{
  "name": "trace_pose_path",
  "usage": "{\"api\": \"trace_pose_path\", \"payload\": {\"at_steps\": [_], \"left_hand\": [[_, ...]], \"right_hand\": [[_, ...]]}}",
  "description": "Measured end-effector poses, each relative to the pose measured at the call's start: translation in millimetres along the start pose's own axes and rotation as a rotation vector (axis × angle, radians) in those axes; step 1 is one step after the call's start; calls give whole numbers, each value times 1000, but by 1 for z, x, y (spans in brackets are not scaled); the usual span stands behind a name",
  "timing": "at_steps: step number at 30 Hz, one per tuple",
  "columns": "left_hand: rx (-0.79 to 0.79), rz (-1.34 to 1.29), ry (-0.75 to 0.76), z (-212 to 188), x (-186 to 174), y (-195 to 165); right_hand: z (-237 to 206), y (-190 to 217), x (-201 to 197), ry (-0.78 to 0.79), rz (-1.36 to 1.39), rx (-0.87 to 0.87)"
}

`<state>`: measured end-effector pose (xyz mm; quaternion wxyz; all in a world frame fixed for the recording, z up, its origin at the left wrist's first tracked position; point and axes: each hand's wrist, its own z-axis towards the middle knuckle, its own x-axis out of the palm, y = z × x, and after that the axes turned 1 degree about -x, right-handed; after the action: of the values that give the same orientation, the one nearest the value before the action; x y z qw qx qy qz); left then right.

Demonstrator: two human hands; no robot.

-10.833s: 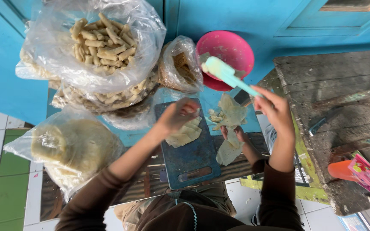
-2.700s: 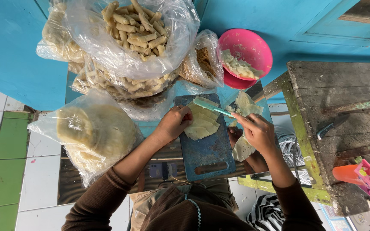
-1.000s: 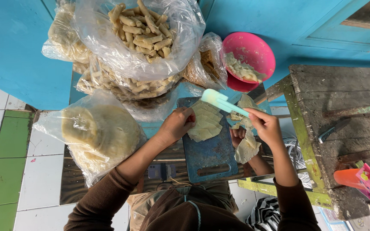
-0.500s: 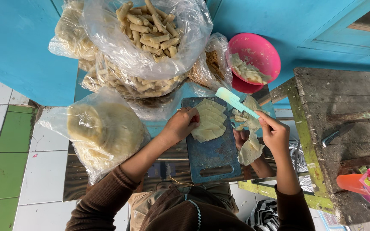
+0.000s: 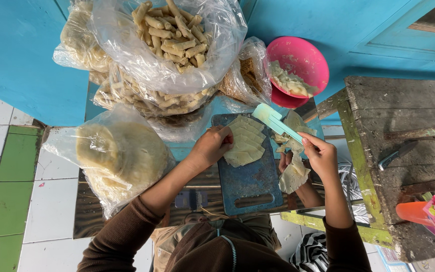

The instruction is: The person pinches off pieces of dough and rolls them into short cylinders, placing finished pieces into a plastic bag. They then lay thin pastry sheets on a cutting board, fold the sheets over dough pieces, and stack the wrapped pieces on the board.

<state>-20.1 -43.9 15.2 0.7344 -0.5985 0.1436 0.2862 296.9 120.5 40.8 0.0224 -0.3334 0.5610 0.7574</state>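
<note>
- The stack of pale dough wrappers lies fanned on the upper part of the blue cutting board.
- The left hand rests on the stack's left edge, fingers curled down onto the wrappers.
- The right hand is closed around the handle of a light green spatula; the blade sits above the stack's upper right corner.
- Another person's hand holds a loose wrapper just right of the board.
- A pink bowl of filling stands beyond the board.
- Clear bags of rolled snacks sit upper left; a bag of round wrappers lies left.
</note>
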Motion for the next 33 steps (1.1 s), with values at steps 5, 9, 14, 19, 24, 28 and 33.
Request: {"api": "trace_pose_path", "payload": {"at_steps": [5,9,14,19,24,28,33], "left_hand": [[-39,-2,18,0,0,-1],[-39,-22,29,1,-1,-4],[-49,-23,27,0,-2,-5],[-8,-36,17,1,-2,-4],[-4,-26,1,1,0,-2],[-34,-27,13,1,1,0],[-20,-28,2,0,4,4]], "right_hand": [[4,2,2,14,35,26],[3,1,0,22,28,18],[3,2,7,25,23,7],[3,4,9,29,-6,35],[7,7,18,56,40,-11],[10,12,24,66,63,-28],[12,21,23,10,177,-53]]}}
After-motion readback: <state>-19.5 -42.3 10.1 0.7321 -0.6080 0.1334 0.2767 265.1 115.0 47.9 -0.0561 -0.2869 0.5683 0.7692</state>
